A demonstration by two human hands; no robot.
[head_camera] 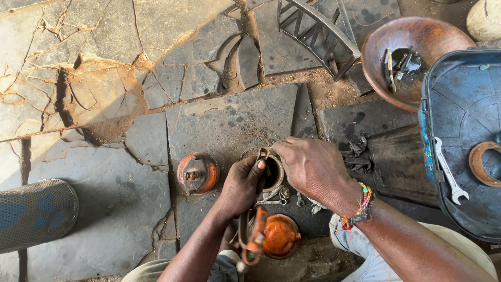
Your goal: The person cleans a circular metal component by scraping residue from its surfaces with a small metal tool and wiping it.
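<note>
Down low, left hand (241, 184) and right hand (314, 166) bent inward, fingers clasping the metal cylinder (272, 175).

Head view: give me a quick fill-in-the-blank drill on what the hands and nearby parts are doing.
1. Both hands grip a dark metal ____ standing on the stone floor.
2. The domed part left of the left hand is coloured ____.
3. A silver ____ lies on the blue tub.
Missing: cylinder; orange; wrench

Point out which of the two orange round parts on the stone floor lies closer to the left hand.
The orange domed part just below the left hand, beside its wrist. The other orange round part lies apart on the slab, further left, with a small fitting on top.
</note>
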